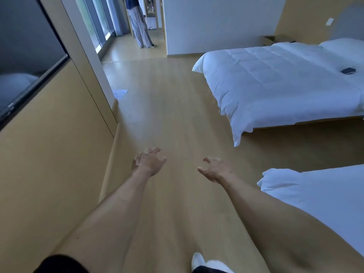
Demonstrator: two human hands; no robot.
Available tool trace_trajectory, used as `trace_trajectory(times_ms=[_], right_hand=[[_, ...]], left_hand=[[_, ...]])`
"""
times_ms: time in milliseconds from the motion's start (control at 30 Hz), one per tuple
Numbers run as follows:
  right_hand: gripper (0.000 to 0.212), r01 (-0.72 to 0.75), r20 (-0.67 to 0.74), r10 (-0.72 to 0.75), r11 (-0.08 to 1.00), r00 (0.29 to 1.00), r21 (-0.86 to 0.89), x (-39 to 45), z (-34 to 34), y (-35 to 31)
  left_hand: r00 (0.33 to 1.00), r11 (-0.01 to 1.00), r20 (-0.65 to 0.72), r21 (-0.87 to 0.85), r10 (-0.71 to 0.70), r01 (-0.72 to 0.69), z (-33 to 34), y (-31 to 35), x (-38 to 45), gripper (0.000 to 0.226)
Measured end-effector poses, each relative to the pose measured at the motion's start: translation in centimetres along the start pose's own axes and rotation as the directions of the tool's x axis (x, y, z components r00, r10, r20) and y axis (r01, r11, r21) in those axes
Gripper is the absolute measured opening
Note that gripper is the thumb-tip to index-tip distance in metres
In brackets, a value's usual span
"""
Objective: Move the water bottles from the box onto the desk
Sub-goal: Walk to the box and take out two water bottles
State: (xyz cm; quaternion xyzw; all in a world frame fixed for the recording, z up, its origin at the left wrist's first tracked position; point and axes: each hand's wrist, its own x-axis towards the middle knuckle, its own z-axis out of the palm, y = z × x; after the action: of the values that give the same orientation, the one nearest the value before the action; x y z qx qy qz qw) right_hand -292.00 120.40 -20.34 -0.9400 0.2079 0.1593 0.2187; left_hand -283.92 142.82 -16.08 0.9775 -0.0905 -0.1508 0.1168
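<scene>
My left hand (149, 161) and my right hand (213, 169) reach forward over the wooden floor with loosely curled fingers, and neither holds anything. A brown cardboard box (272, 39) stands far off at the back right, behind the bed and against the wall. No water bottle and no desk can be seen from here.
A bed with a white duvet (275, 83) fills the right side, with a dark small object (348, 70) on it. A second white bed corner (315, 194) is near right. A wall with a dark screen (25, 56) runs along the left. A person (138, 22) stands in the far doorway. Paper (120, 93) lies on the floor.
</scene>
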Motion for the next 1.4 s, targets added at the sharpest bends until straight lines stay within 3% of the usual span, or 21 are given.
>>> trace_trajectory(times_ms=[267, 700, 1133, 1400], right_hand=[[0.060, 0.056, -0.005, -0.056, 0.998, 0.998, -0.014, 11.8, -6.2, -1.0], [0.060, -0.077, -0.074, 0.083, 0.995, 0.994, 0.070, 31.2, -14.2, -3.2], [0.060, -0.165, -0.103, 0.173, 0.983, 0.980, 0.085, 51.8, -22.2, -10.8], [0.061, -0.135, -0.070, 0.137, 0.990, 0.988, 0.028, 63.9, -24.6, -14.3]], left_hand=[[0.999, 0.999, 0.000, -0.015, -0.034, 0.034, -1.9, 4.4, 11.5, 0.055], [0.992, 0.992, 0.042, -0.047, 0.122, -0.120, -4.8, 9.8, 36.3, 0.057], [0.971, 0.973, 0.082, -0.074, 0.226, -0.220, -12.1, 11.4, 60.3, 0.052], [0.983, 0.984, 0.079, -0.074, 0.165, -0.160, -14.1, 10.3, 71.5, 0.054]])
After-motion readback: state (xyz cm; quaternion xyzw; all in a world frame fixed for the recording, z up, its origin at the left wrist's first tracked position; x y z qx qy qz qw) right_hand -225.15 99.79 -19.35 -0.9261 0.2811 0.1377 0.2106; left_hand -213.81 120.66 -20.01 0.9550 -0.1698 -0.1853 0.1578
